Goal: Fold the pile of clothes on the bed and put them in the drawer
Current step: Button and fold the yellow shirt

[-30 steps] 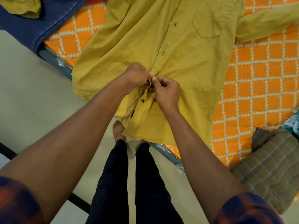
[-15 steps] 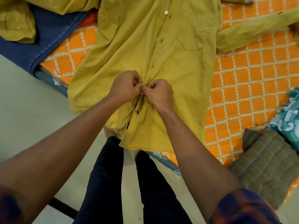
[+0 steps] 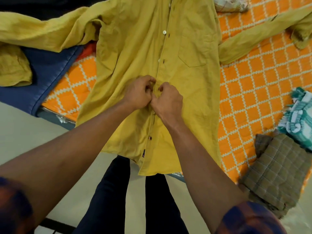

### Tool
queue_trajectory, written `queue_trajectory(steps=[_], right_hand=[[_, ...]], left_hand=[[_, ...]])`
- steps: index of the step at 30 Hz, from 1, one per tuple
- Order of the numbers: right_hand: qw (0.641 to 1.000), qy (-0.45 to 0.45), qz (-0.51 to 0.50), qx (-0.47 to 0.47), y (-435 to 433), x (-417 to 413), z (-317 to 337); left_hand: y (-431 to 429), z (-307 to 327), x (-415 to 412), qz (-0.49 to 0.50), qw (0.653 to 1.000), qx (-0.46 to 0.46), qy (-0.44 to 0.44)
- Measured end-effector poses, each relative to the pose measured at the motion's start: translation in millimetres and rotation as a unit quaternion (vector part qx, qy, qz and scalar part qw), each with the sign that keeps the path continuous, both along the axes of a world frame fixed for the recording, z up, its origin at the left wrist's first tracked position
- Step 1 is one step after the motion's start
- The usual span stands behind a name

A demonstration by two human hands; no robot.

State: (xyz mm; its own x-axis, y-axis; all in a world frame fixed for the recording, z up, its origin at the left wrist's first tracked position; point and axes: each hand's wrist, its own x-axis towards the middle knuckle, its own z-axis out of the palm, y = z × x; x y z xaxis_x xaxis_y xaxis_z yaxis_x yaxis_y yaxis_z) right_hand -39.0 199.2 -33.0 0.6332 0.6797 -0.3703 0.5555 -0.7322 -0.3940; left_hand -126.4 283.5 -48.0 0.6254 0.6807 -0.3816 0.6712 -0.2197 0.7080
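The yellow shirt [image 3: 131, 53] lay spread front-up on the bed [image 3: 253, 92], sleeves flung out to both sides, hem hanging over the near edge. Both hands met at the button strip! The left hand [image 3: 137, 94] pinched the fabric on one side with curled fingers, and the right hand [image 3: 168, 102] pinched the edge opposite, knuckles almost touching. A folded checked cloth [image 3: 278, 169] and a teal towel [image 3: 298, 115] sat off to the right.

It is a bedroom in a home: a bed [image 3: 263, 92] with an orange patterned sheet, clothes lying on it, a plain floor [image 3: 22, 132] beside it.
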Motion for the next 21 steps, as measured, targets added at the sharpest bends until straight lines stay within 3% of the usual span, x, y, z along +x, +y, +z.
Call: queue_trajectory(steps=[4,10,15,18,21], right_hand=[[0.998,0.012,-0.058,-0.011,-6,7,1],[0.978,0.085,-0.163,0.097,-6,1,-5],[0.966,0.105,-0.212,0.108,0,-3,-16],[0.957,0.114,-0.242,0.108,0,-3,-22],[0.954,0.121,-0.250,0.110,1,-1,-23]], left_hand=[[4,-5,2,-0.005,1.000,-0.023,0.005],[5,-8,9,-0.069,0.995,0.058,0.047],[9,-3,19,-0.092,0.989,0.079,0.082],[14,4,28,-0.119,0.985,0.068,0.109],[15,2,31,-0.061,0.993,0.012,0.098]])
